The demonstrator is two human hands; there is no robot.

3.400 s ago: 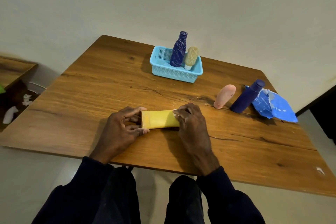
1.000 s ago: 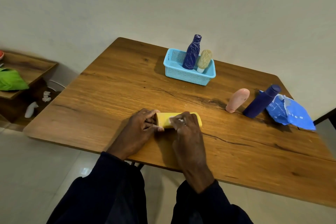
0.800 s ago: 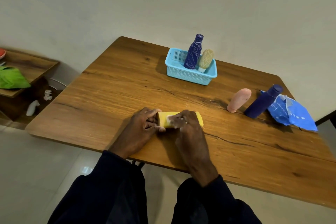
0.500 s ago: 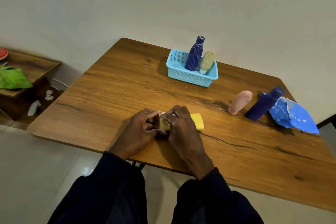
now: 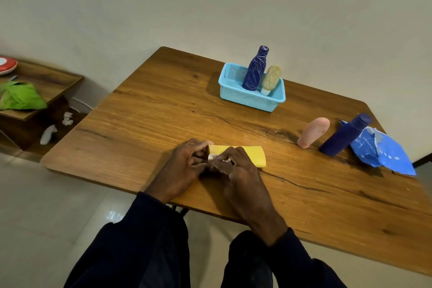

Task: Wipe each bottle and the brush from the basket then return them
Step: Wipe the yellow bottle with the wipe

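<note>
Dark sleeves [image 5: 149, 236] are reaching in over the near edge of the wooden table [image 5: 145, 128]. Just past that edge, about midway along it, the yellow bottle [image 5: 253, 154] is lying flat on its side, running roughly parallel to the edge. The left hand [image 5: 183, 162] is gripping the bottle's left end, with its fingers curling round it. The right hand [image 5: 237, 169] is sitting over the left half of the bottle. Its fingertips are bunching together and pinching a small white wipe [image 5: 213, 156] against the yellow surface, right beside the left hand's fingers. The bottle's right half is showing bare beyond the right hand's knuckles.

Further out, toward the right edge, a pink bottle [image 5: 313, 132] is standing on its narrow end. A navy bottle [image 5: 343, 135] is standing just beside it, and both are tilting rightward in this wide view. The navy bottle is touching a crumpled blue packet [image 5: 385, 153] that is lying along the right edge.

Near the far edge, a light blue basket [image 5: 247, 99] is sitting on the table. At its right end it is holding a dark blue patterned bottle [image 5: 254, 70], which is standing upright. A cream bottle [image 5: 271, 78] is resting cap down against it.

Beyond the table's left edge, a low wooden shelf [image 5: 51, 79] is carrying a green cloth [image 5: 21, 97].
</note>
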